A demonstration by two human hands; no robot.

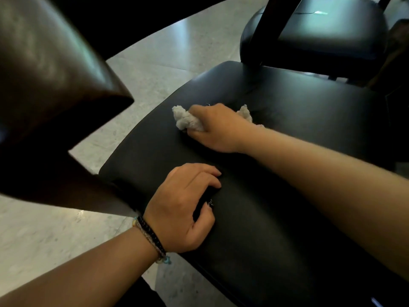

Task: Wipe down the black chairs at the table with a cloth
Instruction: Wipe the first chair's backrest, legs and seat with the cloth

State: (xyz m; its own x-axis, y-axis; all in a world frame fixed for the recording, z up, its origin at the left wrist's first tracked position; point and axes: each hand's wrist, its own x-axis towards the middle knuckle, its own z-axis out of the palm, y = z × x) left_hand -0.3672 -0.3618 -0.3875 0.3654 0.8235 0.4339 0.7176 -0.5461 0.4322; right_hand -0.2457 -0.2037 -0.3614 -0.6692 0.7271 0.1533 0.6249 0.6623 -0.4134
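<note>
Cloth (188, 120), a crumpled whitish rag, sits bunched under the right hand (218, 129) near the middle of the black chair seat (287, 120), w/ tufts poking out both sides of the hand. Right fingers are curled round it, closed tight on the wad & pressing it onto the vinyl; fingertips mostly hidden under the rag. Left hand (188, 207) rests on the near part of the same seat, close to its front-left edge, fingers loosely bent & spread, holding nothing, just bracing. Judging from this, step in hand is wiping the seat pad. To do it well: keep the wad flat to the surface, work in overlapping strokes from far edge toward the near one, run round the rolled edges & the seam area near the back post, refold to a clean face when it greys. Left hand should shift off the patch it covers so that bit gets done too. Second black chair (327, 38) stands just beyond, touching or nearly so; can't tell if wiped. Brown chair back (51, 69) looms at left, over pale speckled floor (155, 69).
</note>
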